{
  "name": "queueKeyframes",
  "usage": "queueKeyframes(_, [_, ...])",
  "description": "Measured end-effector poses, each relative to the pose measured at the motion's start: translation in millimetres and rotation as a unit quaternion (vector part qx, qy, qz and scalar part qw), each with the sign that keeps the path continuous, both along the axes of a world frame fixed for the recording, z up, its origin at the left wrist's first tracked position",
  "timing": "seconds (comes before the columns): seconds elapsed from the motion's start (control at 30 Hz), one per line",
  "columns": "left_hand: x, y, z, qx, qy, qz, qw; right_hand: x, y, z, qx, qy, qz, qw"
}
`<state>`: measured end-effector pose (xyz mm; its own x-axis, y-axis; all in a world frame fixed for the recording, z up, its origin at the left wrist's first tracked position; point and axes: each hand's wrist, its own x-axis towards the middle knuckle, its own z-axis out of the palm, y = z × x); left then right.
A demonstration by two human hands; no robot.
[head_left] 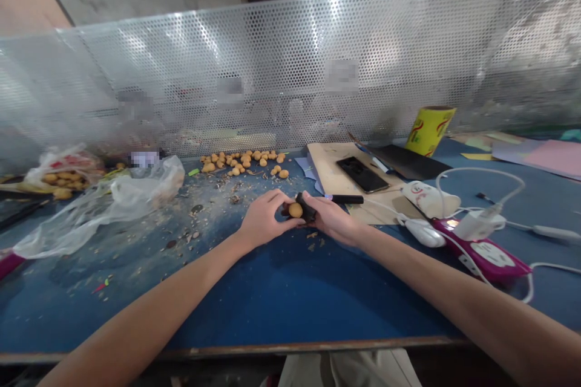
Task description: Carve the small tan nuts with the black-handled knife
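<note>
Over the blue workbench, my left hand curls its fingers around a small round tan nut. My right hand grips a dark tool with a black handle, whose dark head presses against the nut. The tool's exact kind is hidden by my fingers. The two hands nearly meet. Farther back lies a scattered pile of similar tan nuts, with shell crumbs and debris strewn to the left of my hands.
A crumpled clear plastic bag with more nuts lies at the left. To the right are a wooden board bearing a black phone, a white computer mouse, white cables and a magenta power strip. A perforated metal screen stands behind.
</note>
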<state>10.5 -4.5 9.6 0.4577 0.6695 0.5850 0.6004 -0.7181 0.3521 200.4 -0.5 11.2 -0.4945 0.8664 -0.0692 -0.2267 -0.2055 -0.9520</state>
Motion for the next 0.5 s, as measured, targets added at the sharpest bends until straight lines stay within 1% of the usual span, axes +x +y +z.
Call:
queueKeyframes(0.13, [-2,2,1.5,-0.005,0.029,0.019,0.999,-4,3,-12.4,0.045,-0.039,-0.029,0.998])
queueKeyframes(0.23, [-3,3,1.4,0.007,0.051,0.042,0.998,-5,4,-16.0,0.065,-0.058,-0.050,0.995])
queueKeyframes(0.4, [-2,3,1.6,0.027,0.102,0.068,0.992,-4,1,-8.3,0.068,-0.056,-0.017,0.996])
queueKeyframes(0.5, [-2,4,1.3,0.023,0.137,0.090,0.986,-3,0,-3.6,0.058,-0.076,-0.014,0.995])
